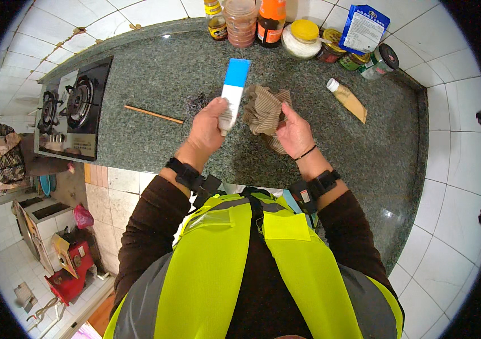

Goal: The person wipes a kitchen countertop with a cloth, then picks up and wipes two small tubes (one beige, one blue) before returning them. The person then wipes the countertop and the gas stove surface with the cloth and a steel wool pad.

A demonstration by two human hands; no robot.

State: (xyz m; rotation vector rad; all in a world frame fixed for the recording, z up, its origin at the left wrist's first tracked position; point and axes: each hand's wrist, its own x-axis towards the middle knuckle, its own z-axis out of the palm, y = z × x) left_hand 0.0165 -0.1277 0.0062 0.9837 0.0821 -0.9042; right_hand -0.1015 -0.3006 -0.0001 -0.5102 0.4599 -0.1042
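Observation:
My left hand (206,131) grips a white squeeze tube with a blue end (233,93), its blue end pointing away from me and its cap end towards me. A crumpled, brown striped cloth (262,109) is in my right hand (296,132), thumb along its edge and fingers partly hidden by it. Both hands are over a dark speckled stone counter (151,144). Just beyond my left hand, a patch of small dark bits (197,103) lies on the stone. Left of that hand rests a single thin wooden stick (153,114).
A tan tube with a white cap (348,101) lies at right. Along the back wall stand a dark sauce bottle (271,25), a yellow-lidded jar (302,40), other jars and a blue packet (365,29). A gas hob (75,106) is at left; another person (5,156) is beyond it.

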